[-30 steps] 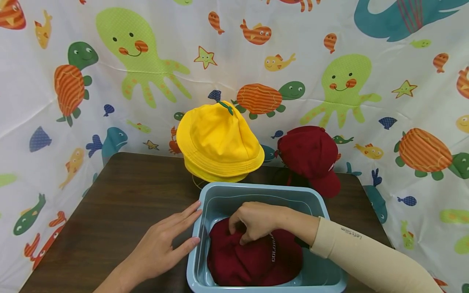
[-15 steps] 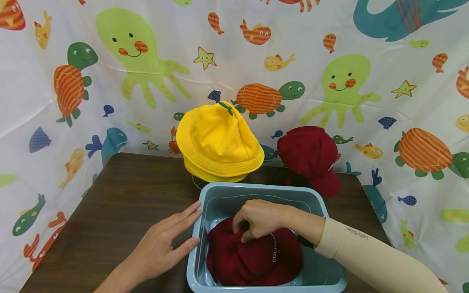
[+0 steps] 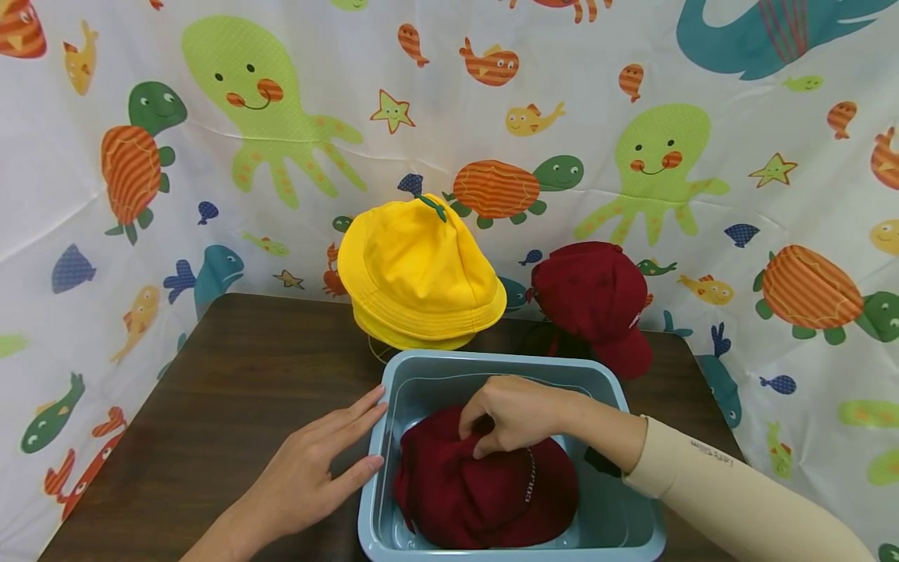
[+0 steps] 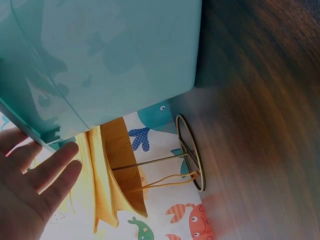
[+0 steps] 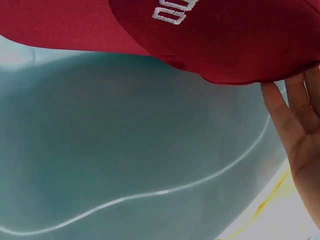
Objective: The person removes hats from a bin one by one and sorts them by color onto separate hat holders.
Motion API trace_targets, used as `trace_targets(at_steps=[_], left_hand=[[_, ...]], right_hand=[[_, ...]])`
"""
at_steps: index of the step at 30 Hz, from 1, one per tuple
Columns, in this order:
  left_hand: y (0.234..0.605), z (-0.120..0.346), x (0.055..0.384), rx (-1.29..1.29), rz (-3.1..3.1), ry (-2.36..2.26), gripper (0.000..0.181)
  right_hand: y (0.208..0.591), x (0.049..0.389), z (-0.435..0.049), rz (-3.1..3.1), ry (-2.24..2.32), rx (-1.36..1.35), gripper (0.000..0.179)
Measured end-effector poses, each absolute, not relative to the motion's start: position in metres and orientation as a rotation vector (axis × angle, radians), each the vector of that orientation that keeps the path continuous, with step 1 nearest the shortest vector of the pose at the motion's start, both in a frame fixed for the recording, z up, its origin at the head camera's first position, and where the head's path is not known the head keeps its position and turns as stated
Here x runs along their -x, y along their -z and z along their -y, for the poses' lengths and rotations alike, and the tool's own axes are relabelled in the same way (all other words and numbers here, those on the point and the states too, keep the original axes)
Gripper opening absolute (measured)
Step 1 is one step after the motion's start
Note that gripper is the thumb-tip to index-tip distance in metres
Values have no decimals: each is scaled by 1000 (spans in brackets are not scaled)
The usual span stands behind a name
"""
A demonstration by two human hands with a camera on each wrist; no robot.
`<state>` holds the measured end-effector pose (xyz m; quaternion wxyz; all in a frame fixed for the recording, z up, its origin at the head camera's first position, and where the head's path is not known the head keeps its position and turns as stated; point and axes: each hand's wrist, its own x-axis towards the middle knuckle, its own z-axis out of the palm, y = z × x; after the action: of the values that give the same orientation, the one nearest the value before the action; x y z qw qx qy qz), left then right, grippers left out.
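A dark red baseball cap (image 3: 456, 499) with white lettering lies in a light blue plastic tub (image 3: 506, 358). My right hand (image 3: 520, 414) pinches the far edge of this cap between thumb and fingers. Up close in the right wrist view, the cap's edge (image 5: 240, 75) meets the fingers, with the tub wall (image 5: 125, 150) beyond. My left hand (image 3: 309, 468) has its fingers extended, and the fingertips touch the tub's left rim. The left wrist view shows that hand (image 4: 25, 190) with spread fingers against the tub's outer side (image 4: 125, 55).
Behind the tub, a yellow bucket hat (image 3: 421, 273) sits on a wire stand (image 4: 201, 175). Right of it is another dark red cap (image 3: 593, 289). All stand on a dark wooden table (image 3: 281, 351). A sea-animal curtain (image 3: 435, 94) hangs behind.
My right hand has moved slightly up and to the right, drawing the cap's far edge with it. The cap has tilted a little. My left hand has stayed put.
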<state>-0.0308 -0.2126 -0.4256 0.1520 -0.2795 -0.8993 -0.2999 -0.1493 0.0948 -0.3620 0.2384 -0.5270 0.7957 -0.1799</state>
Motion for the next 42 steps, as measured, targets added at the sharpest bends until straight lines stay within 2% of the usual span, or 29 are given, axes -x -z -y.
trace_targets(at_steps=[42], left_hand=[[426, 213, 31, 803, 2583, 863, 64]], right_hand=[[301, 142, -135, -2280, 774, 1574, 17]])
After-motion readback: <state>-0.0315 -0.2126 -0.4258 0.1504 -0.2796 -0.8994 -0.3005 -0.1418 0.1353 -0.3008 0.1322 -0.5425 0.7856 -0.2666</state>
